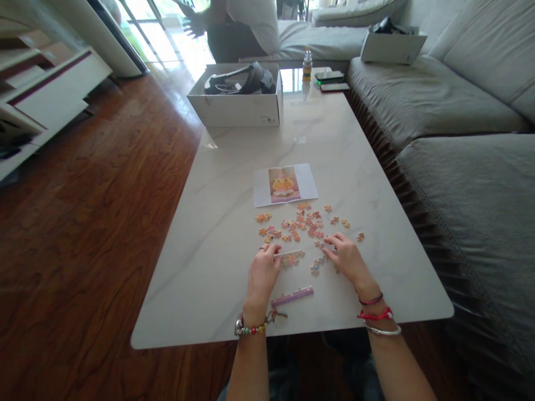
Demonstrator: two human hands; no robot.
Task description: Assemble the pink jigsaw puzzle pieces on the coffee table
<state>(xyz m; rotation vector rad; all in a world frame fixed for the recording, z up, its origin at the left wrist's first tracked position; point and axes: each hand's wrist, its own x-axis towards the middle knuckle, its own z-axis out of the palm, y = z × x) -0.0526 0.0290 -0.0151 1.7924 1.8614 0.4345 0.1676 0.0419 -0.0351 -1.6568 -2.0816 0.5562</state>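
My left hand (264,270) pinches the left end of a pale strip of joined puzzle pieces (295,254), tilted up a little from the table. My right hand (346,259) is over small pale puzzle pieces (318,244), thumb and forefinger apart. Whether its fingertips touch a piece is hard to see. More pale pieces (315,269) lie between the hands. A purple strip of joined puzzle pieces (292,297) rests nearer the table's front edge. Loose pink and orange pieces (311,221) spread beyond my hands, below a printed picture (284,185) of a yellow figure.
All this is on a white marbled table (200,267). At its far end stand a white box (242,110) holding a headset, a bottle (307,65) and phone-like devices (332,81). A grey sofa (472,184) runs along the right. Another person (254,28) is at the back.
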